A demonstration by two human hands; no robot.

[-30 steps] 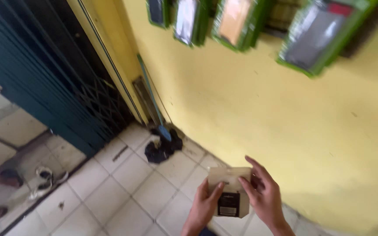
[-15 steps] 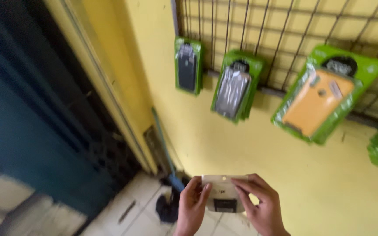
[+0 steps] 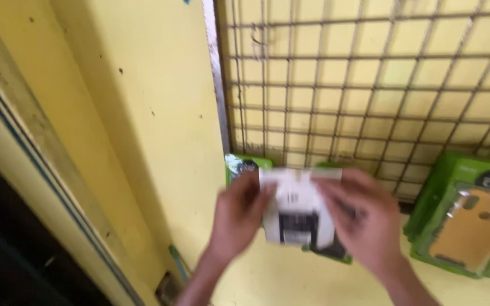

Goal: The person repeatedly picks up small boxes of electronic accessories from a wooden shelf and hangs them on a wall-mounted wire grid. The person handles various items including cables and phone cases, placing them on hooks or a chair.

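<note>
A wire grid rack [image 3: 370,85] hangs on the yellow wall [image 3: 143,113]; green blister packs hang along its lower edge, one [image 3: 466,218] at four o'clock, another [image 3: 244,165] near centre.

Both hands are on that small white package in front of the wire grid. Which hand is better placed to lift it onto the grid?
Probably the right hand: it grips the white package along its right edge, under open wire grid. The left hand sits by the grid's left edge. Motion blur hides the finger positions.
</note>
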